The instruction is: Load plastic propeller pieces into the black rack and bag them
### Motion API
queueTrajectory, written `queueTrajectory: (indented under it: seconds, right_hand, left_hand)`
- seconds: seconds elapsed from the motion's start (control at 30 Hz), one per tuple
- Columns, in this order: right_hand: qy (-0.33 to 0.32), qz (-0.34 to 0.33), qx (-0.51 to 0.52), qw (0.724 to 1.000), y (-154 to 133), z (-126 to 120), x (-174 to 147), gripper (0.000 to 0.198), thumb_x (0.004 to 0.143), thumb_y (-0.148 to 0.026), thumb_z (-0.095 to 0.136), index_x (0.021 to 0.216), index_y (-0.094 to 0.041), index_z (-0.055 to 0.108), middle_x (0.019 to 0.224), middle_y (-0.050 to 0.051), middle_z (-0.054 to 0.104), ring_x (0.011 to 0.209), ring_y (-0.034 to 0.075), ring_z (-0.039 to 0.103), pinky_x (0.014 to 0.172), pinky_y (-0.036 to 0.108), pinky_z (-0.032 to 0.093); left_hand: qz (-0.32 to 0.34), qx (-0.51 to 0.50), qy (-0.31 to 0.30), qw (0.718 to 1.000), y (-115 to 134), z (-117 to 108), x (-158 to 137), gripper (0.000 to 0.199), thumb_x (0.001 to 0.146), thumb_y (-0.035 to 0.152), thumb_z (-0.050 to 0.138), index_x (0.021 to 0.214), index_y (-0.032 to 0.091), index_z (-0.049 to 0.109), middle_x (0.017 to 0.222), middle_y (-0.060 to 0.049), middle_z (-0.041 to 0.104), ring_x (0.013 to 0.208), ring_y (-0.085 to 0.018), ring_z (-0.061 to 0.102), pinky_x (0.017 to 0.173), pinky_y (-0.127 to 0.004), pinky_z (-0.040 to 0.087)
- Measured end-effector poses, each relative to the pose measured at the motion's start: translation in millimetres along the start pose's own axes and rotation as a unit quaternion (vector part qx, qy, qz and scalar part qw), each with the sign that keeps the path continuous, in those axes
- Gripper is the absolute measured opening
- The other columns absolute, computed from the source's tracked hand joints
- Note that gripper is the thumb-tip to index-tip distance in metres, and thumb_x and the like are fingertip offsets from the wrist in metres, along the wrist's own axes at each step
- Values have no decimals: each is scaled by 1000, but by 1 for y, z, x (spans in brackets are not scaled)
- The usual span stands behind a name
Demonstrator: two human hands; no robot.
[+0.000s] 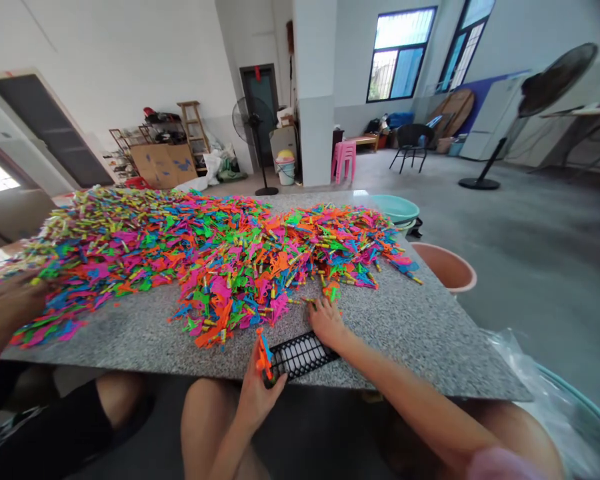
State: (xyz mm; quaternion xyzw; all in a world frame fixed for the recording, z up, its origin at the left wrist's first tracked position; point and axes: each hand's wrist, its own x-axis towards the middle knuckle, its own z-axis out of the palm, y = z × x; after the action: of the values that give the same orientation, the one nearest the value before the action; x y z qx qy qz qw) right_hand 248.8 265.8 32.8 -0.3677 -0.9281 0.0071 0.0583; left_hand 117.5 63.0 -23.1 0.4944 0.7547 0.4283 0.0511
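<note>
My left hand (261, 395) is closed around a few small orange and blue plastic toy pieces (264, 357) at the table's front edge, with its thumb by the end of a black lattice basket (303, 353). That basket lies on the granite tabletop between my hands. Over its far right corner reaches my right hand (326, 323), fingers curled down at the pile's near edge. A green and orange toy piece (332, 291) is at its fingertips; the exact grip is partly hidden. Beyond both hands spreads a large heap of bright plastic toy pieces (250, 260), some with yellow-banded tubes.
At the far left another person's hand (17, 300) touches the heap. A turquoise basin (395, 207) and a pink basin (445, 267) stand beyond the table's right edge. Clear plastic bagging (525, 363) is at the right. Standing fans (254, 123) and pink stools (345, 160) are farther back.
</note>
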Motion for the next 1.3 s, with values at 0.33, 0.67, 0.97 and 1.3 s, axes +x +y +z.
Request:
queueTrajectory:
  seconds: [0.33,0.67,0.97,1.3]
  right_hand:
    - [-151,-52,75,984,29,-39,54,26,87,-29,65,108,-14,64,103,11,68,97,23,63,79,26,46]
    - [41,38,309,950,92,-42,-39,21,91,-31,52,98,-15,64,87,7,69,74,17,65,66,27,50]
    - [40,30,155,987,92,-25,-112,20,87,-16,51,98,-18,67,90,9,67,87,21,62,82,33,47]
    - [-120,27,538,834,-74,2,-93,12,87,-20,51,92,-19,61,77,2,72,69,17,70,63,25,53]
  left_hand:
    - [68,-71,39,994,74,-61,2,72,89,36,57,151,30,21,156,-10,23,145,-32,23,118,-55,22]
    - [152,11,-9,988,82,-59,23,61,85,29,63,141,22,40,151,-15,31,141,-32,31,113,-51,34]
    - [175,76,-31,981,67,-56,26,35,90,24,56,124,21,57,151,-13,38,137,-28,41,110,-45,42]
    - [127,71,-36,989,76,-54,23,47,90,17,50,137,20,48,158,-11,27,143,-25,31,114,-40,36]
